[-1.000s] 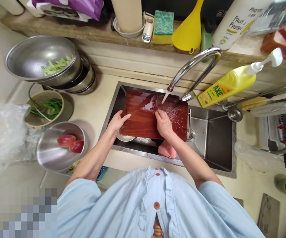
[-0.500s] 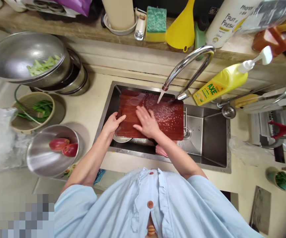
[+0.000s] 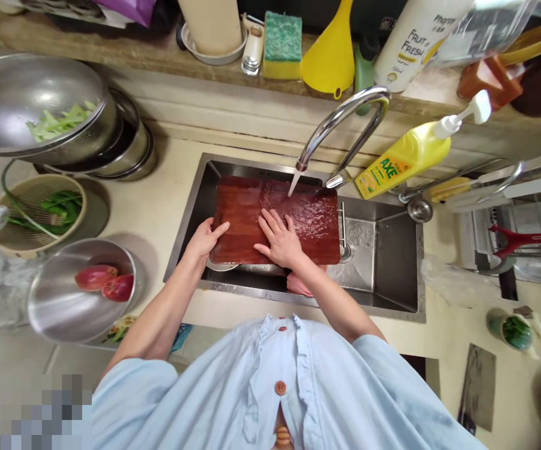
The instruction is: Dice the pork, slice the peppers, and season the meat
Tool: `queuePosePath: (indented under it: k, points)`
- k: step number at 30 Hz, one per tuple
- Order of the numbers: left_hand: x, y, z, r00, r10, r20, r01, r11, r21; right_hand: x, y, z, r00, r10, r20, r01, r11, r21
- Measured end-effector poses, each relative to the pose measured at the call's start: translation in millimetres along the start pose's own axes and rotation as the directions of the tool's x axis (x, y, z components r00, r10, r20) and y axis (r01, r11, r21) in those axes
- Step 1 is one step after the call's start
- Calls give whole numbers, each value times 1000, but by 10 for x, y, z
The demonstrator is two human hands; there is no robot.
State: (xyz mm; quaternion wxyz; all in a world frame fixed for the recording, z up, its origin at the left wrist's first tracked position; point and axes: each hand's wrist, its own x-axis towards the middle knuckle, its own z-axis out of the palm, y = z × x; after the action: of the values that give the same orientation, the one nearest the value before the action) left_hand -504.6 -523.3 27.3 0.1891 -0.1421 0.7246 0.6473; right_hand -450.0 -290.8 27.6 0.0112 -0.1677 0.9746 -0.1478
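Near the left edge of the sink [image 3: 397,256], our left hand [image 3: 206,239] pinches the board [image 3: 242,215], likely steadying it, while our right hand [image 3: 280,242] lies spread on top.

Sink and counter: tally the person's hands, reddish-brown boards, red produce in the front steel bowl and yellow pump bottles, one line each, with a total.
Hands: 2 (left hand, right hand)
Reddish-brown board: 1
Red produce in the front steel bowl: 2
Yellow pump bottle: 1
Total: 6
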Motion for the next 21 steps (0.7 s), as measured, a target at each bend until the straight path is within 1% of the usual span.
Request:
queuePosePath:
  k: [1,2,3,4,5,6,7,8,9,10,11,13,16,17,19,20,21]
  points:
    - [-8,-18,-4,1000,-8,7,8,1000,-6,19,65,14,1000,11,0,-11,1000,0]
    - [-13,-38,-8,1000,-19,14,19,1000,-15,-7,209,13,997,72,-12,-72,997,-9]
    - [-15,-62,-11,999,-31,18,31,999,-27,-71,411,-2,984,173,-32,-173,985,-25]
    - [-11,-88,-12,999,-39,20,39,998,-41,-161,643,-31,958,282,-48,-284,958,-41]
    - [-3,-117,-12,999,-42,21,43,998,-53,-263,873,-70,918,392,-55,-395,917,-53]
    - [12,-148,-10,999,-39,19,40,997,-60,-359,1074,-114,864,500,-62,-503,862,-60]
    - [32,-180,-8,999,-32,13,33,998,-58,-432,1224,-155,816,572,-83,-577,813,-73]
    - [58,-213,-5,1000,-25,2,25,999,-46,-470,1311,-183,792,603,-100,-611,787,-86]
    - [87,-246,-2,1000,-18,-13,18,1000,-24,-466,1333,-191,789,605,-108,-614,783,-95]
    - [117,-276,1,999,-15,-31,15,1000,5,-417,1296,-178,804,585,-110,-594,798,-99]
    - [146,-302,3,999,-14,-52,16,999,37,-327,1210,-145,828,551,-103,-560,823,-96]
    - [192,-338,3,997,-10,-77,16,996,84,-59,955,-46,867,491,-83,-497,865,-64]
    - [227,-355,-1,997,-1,-72,8,996,90,369,532,92,919,391,-50,-391,920,-6]
    - [234,-358,-2,998,-4,-70,10,996,86,470,401,126,945,325,-27,-325,946,10]
    - [250,-375,-1,997,-26,-75,33,996,88,579,152,188,991,131,32,-132,991,32]
    - [261,-391,1,996,-43,-75,50,995,91,593,33,220,998,26,55,-28,999,37]
    - [275,-412,6,995,-60,-74,67,994,92,592,-79,253,996,-48,74,46,998,33]
